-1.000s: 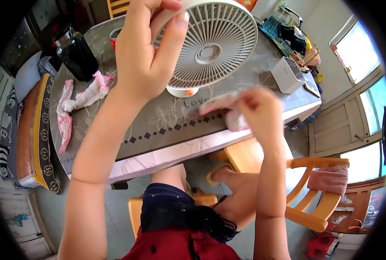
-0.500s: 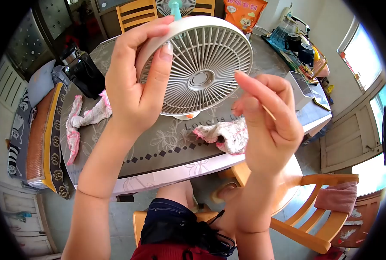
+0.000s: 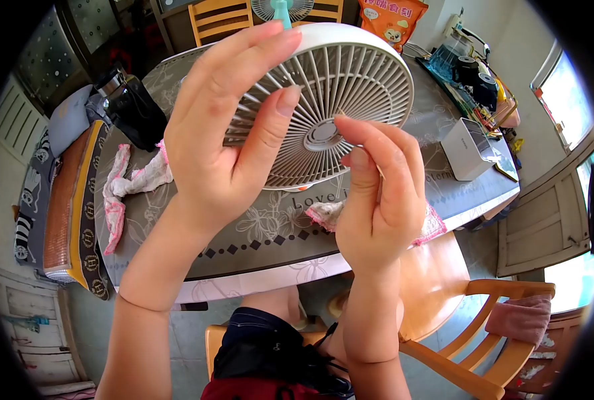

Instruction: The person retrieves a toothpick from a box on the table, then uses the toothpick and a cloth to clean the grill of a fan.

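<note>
the left hand (image 3: 220,157) spreads thumb from fingertips at the upper left rim of the white fan (image 3: 317,110); whether it grips, i cannot tell. round, thin-ribbed, pale-hubbed, the white fan stands on the patterned table (image 3: 243,263), facing the person, outline longest from lower left to upper right. the right hand (image 3: 380,210) brings thumb and fingertips close together before it; on what, i cannot tell.

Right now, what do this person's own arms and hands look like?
Both the left hand and the right hand are bare, without gloves, and no ring or watch shows. The left thumbnail is rounded, with no bright polish. No sleeve or cable shows on the left forearm or the right forearm; a thin crease-like line crosses each.
</note>
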Available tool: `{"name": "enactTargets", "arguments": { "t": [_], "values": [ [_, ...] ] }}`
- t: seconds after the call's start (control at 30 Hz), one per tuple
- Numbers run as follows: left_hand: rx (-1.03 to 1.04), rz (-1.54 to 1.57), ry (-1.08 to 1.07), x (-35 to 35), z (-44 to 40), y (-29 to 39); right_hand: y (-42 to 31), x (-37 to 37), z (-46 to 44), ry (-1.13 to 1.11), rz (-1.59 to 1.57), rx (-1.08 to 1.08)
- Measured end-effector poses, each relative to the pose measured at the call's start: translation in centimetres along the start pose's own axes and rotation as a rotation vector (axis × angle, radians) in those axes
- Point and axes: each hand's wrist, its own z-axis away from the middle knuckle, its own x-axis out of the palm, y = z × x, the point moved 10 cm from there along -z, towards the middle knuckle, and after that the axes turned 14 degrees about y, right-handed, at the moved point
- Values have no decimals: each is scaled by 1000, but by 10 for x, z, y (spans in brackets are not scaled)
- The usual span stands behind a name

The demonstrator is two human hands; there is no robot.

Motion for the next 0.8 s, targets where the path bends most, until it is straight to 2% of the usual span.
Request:
{"name": "enactTargets", "arguments": {
  "t": [0.03, 0.1, 0.2, 0.8],
  "values": [
    [-11, 5, -4, 0, 0, 0, 0, 0, 0, -2, 2, -1],
    [-25, 9, -6, -1, 0, -1, -12, 4, 0, -34, 100, -145],
    [-36, 12, -8, -1, -1, 0, -13, 6, 3, -46, 150, -199],
    [-59, 16, -3, 0, -2, 1, -23, 1, -5, 93, 221, -325]
  ]
}}
